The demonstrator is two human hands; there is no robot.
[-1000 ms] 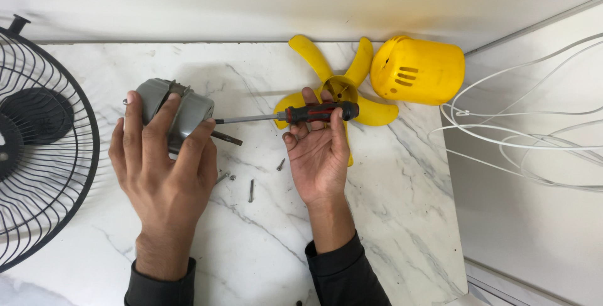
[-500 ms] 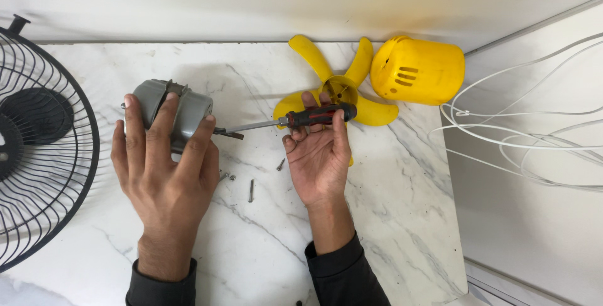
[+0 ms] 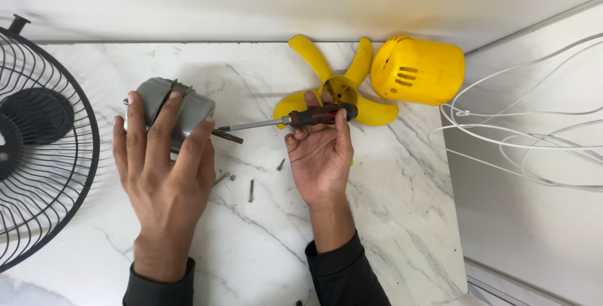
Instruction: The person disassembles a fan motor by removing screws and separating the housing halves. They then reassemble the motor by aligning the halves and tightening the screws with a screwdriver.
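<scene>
Two hands over marble table (image 3: 377, 218). Left hand (image 3: 164, 168) clamps grey motor (image 3: 169, 108), centre-left of frame. Right hand (image 3: 320, 152) grips screwdriver (image 3: 295, 119), tip at motor's right end. Loose screws (image 3: 251, 190) lie between hands.

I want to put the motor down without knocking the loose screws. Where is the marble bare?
Bare marble lies along the back edge between the black fan guard and the yellow blade, and at the front right, beside the right hand. It is crowded between the hands: loose screws lie there, under the screwdriver that points at the grey motor under the left hand.
</scene>
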